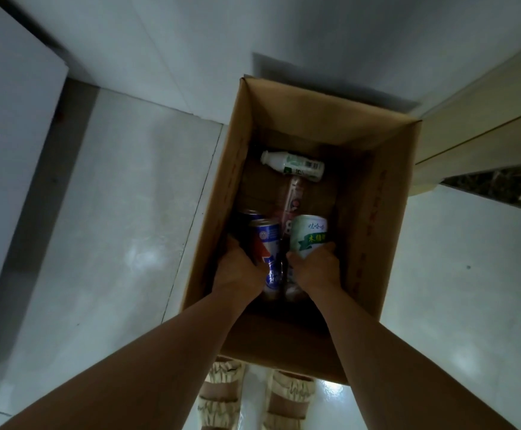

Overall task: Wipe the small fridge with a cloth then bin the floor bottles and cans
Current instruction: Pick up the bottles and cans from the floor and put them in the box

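Observation:
An open cardboard box (377, 193) stands on the pale tiled floor, and both my arms reach down into it. My left hand (237, 271) grips a blue, red and white can (267, 243); a second dark blue can (251, 214) shows just behind it. My right hand (315, 268) grips a white and green can (309, 234). At the box's far end a white plastic bottle with a green label (293, 166) lies on its side. A clear pinkish bottle (293, 197) lies lengthwise on the box bottom between them.
A white appliance or cabinet (8, 150) stands at the left. A white wall rises behind the box and a beige door frame (476, 135) is at the right. My slippered feet (253, 398) stand at the box's near side on the tiled floor (123, 243).

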`<state>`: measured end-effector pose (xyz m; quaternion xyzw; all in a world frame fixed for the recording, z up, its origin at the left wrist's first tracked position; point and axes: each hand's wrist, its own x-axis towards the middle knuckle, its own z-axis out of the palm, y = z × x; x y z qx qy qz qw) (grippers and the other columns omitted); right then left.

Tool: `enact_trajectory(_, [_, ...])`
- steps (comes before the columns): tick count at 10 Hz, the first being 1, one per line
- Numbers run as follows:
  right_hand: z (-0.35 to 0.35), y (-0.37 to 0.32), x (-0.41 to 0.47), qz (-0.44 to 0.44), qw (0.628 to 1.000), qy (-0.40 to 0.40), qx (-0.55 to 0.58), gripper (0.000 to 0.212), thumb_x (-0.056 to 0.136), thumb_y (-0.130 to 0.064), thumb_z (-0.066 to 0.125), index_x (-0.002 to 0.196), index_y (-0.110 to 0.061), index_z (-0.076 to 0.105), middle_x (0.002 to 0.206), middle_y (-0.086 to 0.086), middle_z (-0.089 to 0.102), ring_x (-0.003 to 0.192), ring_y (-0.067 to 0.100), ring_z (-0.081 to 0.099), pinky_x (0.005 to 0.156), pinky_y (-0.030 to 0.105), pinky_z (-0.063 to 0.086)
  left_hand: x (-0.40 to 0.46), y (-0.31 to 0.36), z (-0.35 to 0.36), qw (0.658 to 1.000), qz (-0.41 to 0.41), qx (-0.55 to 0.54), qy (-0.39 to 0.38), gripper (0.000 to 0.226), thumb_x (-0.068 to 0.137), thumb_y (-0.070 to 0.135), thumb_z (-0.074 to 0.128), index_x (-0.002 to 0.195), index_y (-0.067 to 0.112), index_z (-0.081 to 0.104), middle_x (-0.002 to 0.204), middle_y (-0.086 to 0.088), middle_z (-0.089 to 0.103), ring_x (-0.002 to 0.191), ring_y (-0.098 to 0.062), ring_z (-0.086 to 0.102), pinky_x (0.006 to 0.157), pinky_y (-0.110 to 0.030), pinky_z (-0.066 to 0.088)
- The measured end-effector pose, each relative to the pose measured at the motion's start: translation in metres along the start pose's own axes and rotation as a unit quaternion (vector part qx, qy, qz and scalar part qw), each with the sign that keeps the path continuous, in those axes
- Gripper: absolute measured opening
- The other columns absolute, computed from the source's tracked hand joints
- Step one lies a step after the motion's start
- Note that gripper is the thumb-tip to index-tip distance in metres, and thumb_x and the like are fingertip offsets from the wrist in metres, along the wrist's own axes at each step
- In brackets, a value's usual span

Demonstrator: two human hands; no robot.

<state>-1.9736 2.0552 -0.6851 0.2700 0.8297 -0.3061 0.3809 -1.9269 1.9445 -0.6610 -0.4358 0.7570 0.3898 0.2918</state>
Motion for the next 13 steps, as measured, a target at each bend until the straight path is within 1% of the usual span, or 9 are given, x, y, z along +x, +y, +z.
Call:
enact_trajectory(2, [0.002, -0.003, 0.009, -0.002, 1.0, -0.005, 0.015, 0.085, 0.084, -0.027, 0.068, 0.146, -0.01, 0.013, 0.14, 0.017, 0.039, 0.124, 0.034, 0.046, 0.098, 0.048, 0.046, 0.003, 0.008, -0.003, 1.0, 0.005, 0.005, -0.013, 0.055, 0.082, 0.022, 0.066, 0.13, 0.013, 0.04, 0.126, -0.01, 0.056, 0.114, -0.027, 0.056, 0.089, -0.033, 0.046])
enact_trajectory(3, [0.003, -0.003, -0.006, -0.031, 0.999, -0.026, -0.037, 0.091, 0.083, -0.031, 0.067, 0.149, -0.016, 0.007, 0.146, 0.014, 0.031, 0.129, 0.032, 0.041, 0.102, 0.047, 0.043, -0.003, 0.013, -0.009, 1.0, 0.006, 0.02, -0.017, 0.057, 0.082, 0.023, 0.066, 0.13, 0.012, 0.038, 0.126, -0.011, 0.056, 0.114, -0.028, 0.056, 0.088, -0.033, 0.045])
enact_trajectory(5, [-0.031, -0.016, -0.061, -0.093, 0.987, -0.05, -0.124, 0.087, 0.08, -0.033, 0.067, 0.147, -0.019, 0.014, 0.143, 0.009, 0.036, 0.128, 0.028, 0.042, 0.106, 0.04, 0.039, -0.044, 0.04, -0.042, 1.0, 0.006, 0.01, -0.022, 0.059, 0.084, 0.031, 0.063, 0.133, 0.014, 0.035, 0.124, -0.009, 0.057, 0.107, -0.026, 0.058, 0.079, -0.03, 0.044])
enact_trajectory(6, [-0.061, -0.031, -0.099, -0.093, 0.988, -0.044, -0.112, 0.087, 0.079, -0.034, 0.068, 0.146, -0.016, 0.016, 0.139, 0.011, 0.041, 0.125, 0.029, 0.044, 0.103, 0.041, 0.04, -0.075, 0.062, -0.069, 1.0, 0.02, 0.014, -0.014, 0.062, 0.082, 0.032, 0.065, 0.133, 0.014, 0.034, 0.123, -0.008, 0.057, 0.105, -0.025, 0.058, 0.074, -0.029, 0.041])
enact_trajectory(7, [-0.093, -0.048, -0.143, -0.105, 0.989, -0.029, -0.098, 0.086, 0.074, -0.03, 0.072, 0.143, -0.015, 0.022, 0.137, 0.01, 0.044, 0.124, 0.029, 0.045, 0.103, 0.044, 0.041, -0.114, 0.085, -0.104, 0.999, 0.033, 0.007, -0.015, 0.062, 0.081, 0.033, 0.067, 0.131, 0.015, 0.036, 0.122, -0.008, 0.057, 0.105, -0.026, 0.058, 0.077, -0.029, 0.045])
enact_trajectory(9, [-0.154, -0.076, -0.241, -0.138, 0.981, -0.022, -0.137, 0.07, 0.072, -0.035, 0.073, 0.13, -0.014, 0.041, 0.125, 0.007, 0.053, 0.116, 0.026, 0.051, 0.098, 0.041, 0.045, -0.209, 0.11, -0.172, 0.997, 0.067, 0.034, -0.014, 0.052, 0.082, 0.035, 0.064, 0.124, 0.013, 0.043, 0.119, -0.009, 0.058, 0.103, -0.026, 0.058, 0.081, -0.031, 0.044])
enact_trajectory(10, [-0.179, -0.08, -0.29, -0.141, 0.981, -0.022, -0.134, 0.073, 0.07, -0.036, 0.076, 0.131, -0.012, 0.043, 0.124, 0.009, 0.053, 0.114, 0.026, 0.052, 0.096, 0.039, 0.047, -0.26, 0.114, -0.203, 0.998, 0.053, -0.001, -0.013, 0.057, 0.083, 0.034, 0.064, 0.129, 0.013, 0.038, 0.12, -0.01, 0.057, 0.099, -0.024, 0.057, 0.078, -0.03, 0.044])
enact_trajectory(11, [-0.201, -0.077, -0.339, -0.108, 0.99, -0.024, -0.087, 0.084, 0.071, -0.033, 0.078, 0.138, -0.012, 0.033, 0.131, 0.013, 0.043, 0.119, 0.027, 0.049, 0.096, 0.035, 0.047, -0.309, 0.111, -0.228, 0.997, 0.067, -0.041, -0.021, 0.057, 0.083, 0.03, 0.065, 0.13, 0.011, 0.037, 0.124, -0.012, 0.054, 0.102, -0.025, 0.056, 0.086, -0.034, 0.048])
enact_trajectory(13, [-0.227, -0.046, -0.421, -0.137, 0.988, -0.037, -0.064, 0.09, 0.074, -0.032, 0.076, 0.144, -0.013, 0.024, 0.139, 0.012, 0.034, 0.124, 0.027, 0.044, 0.092, 0.03, 0.044, -0.402, 0.084, -0.242, 0.993, 0.102, -0.067, -0.008, 0.059, 0.082, 0.029, 0.067, 0.13, 0.011, 0.037, 0.125, -0.012, 0.054, 0.095, -0.022, 0.053, 0.086, -0.037, 0.051])
